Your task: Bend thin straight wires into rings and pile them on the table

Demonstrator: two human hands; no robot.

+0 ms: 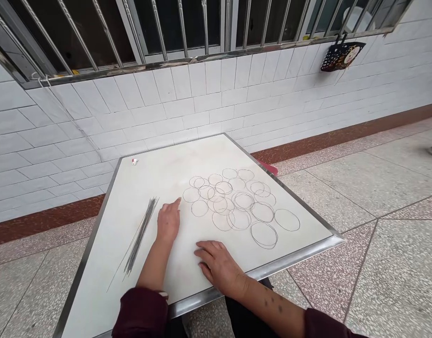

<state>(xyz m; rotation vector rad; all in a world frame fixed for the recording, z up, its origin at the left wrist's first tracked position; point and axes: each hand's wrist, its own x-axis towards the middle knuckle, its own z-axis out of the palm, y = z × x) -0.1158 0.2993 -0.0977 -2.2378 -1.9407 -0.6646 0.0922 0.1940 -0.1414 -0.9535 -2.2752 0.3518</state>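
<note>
Many thin wire rings lie spread and partly overlapping on the white tabletop. My left hand rests between these rings and a bundle of straight wires. Its index finger reaches toward the leftmost rings, and I see nothing held in it. Nearer the front edge, my right hand lies on the table with fingers extended and slightly bent, below and left of the rings. It holds nothing that I can see. One wire sticks out to the left of the bundle.
The white table has a metal edge and stands against a tiled wall. A small white-and-red object sits at its far left corner. Above is a barred window, with a dark patterned bag hanging at right.
</note>
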